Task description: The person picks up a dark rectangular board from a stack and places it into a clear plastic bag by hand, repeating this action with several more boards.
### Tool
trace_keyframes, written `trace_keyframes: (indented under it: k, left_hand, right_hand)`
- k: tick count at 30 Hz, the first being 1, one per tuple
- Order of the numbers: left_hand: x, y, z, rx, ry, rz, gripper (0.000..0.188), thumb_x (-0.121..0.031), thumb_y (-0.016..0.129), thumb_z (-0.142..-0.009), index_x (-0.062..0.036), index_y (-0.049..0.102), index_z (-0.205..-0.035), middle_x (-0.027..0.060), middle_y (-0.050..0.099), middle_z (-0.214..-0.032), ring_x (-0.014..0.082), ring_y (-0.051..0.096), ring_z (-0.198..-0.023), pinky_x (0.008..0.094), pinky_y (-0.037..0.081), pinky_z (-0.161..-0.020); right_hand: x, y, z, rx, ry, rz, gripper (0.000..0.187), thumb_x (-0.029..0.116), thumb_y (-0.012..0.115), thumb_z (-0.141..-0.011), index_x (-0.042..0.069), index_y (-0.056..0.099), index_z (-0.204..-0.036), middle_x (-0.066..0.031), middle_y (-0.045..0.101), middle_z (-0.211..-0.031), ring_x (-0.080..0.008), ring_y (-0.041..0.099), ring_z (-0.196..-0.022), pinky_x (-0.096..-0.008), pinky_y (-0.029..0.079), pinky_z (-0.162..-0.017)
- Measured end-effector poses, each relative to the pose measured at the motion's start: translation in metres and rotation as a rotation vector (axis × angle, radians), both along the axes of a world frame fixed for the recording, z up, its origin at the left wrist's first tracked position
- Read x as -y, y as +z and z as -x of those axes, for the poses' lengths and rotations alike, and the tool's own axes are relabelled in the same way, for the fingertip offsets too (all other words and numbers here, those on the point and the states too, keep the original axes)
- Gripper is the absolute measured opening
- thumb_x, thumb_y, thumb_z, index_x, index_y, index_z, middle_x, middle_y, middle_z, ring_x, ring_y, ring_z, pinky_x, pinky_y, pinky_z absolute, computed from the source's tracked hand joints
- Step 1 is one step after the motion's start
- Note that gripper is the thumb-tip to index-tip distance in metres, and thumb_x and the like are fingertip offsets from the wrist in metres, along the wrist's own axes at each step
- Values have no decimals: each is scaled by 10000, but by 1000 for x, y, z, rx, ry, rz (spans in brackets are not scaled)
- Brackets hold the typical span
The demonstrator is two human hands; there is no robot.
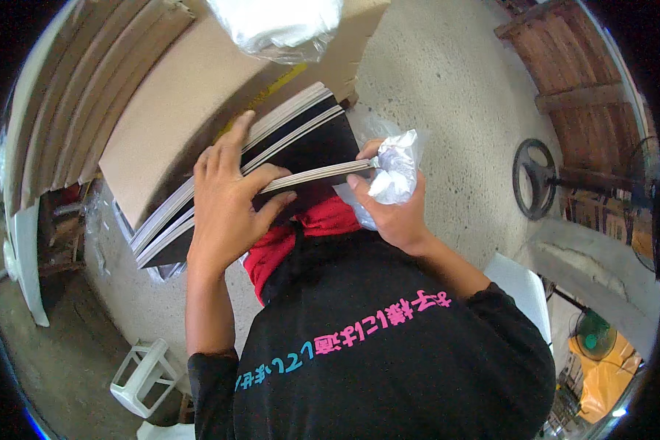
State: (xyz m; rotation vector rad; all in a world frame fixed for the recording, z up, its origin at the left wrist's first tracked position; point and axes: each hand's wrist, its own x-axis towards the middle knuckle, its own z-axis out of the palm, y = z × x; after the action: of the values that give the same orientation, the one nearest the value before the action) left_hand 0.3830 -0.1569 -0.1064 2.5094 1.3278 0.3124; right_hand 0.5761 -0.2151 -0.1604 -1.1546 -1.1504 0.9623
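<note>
While our left hand (227, 191) pinches a thin bundle of flat black pale-edged boards (315, 175) by the brown cardboard sheet's (169, 125) near edge, our right hand (403, 221) clasps a crumpled whitish plastic wad (397, 172) at its end, probably wiping, which next calls for steady alignment.

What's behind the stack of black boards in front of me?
Beyond the black boards, a large brown cardboard surface with a yellow strip shows. The boards cover whatever lies directly behind them, so that can't be seen.
</note>
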Motion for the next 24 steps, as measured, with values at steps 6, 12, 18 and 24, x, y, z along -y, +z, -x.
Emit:
trace_keyframes:
  k: [6,12,18,24]
  left_hand:
    - [11,1,-2,70,-17,-23,198,-206,696,-590,-133,648,-768,110,402,-1243,303,384,-1097,395,299,-887]
    - [25,6,-5,117,11,-137,201,-212,709,-570,-140,640,-744,127,339,-1293,336,308,-1177,437,261,-944]
    - [61,57,26,124,-31,73,255,-85,663,-581,-112,617,-831,45,587,-728,220,578,-663,310,444,-557]
    - [65,131,131,943,380,-178,393,-72,677,-637,-35,553,-1008,82,593,-879,153,563,-776,303,447,-665]
  right_hand:
    - [-26,3,-39,-225,118,211,186,66,577,-740,16,563,-918,4,549,-799,-83,494,-729,-233,399,-673]
    - [-74,-17,-37,45,463,224,271,175,725,-664,17,565,-815,28,546,-697,-69,472,-667,-244,394,-613]
    - [-94,-33,-30,163,281,192,245,182,710,-675,16,556,-768,19,518,-639,-86,445,-599,-258,374,-565]
    - [-90,-42,-22,43,98,-165,218,151,695,-690,14,567,-802,30,506,-639,-76,436,-590,-244,363,-554]
